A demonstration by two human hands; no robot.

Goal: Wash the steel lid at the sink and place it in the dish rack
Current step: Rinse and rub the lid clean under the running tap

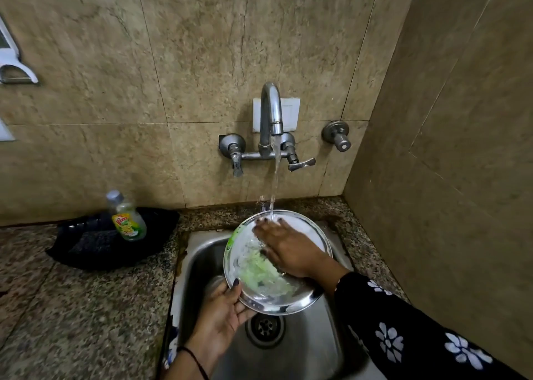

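The round steel lid is held tilted over the steel sink, under a stream of water from the tap. My left hand grips the lid's lower left rim, thumb on its face. My right hand lies flat on the lid's wet, soapy inner face, fingertips at the top edge where the water lands. Greenish foam shows on the lid below my right palm.
A dish soap bottle stands on a black tray on the granite counter left of the sink. Tiled walls close the back and right. A valve knob juts from the wall. The drain lies below the lid.
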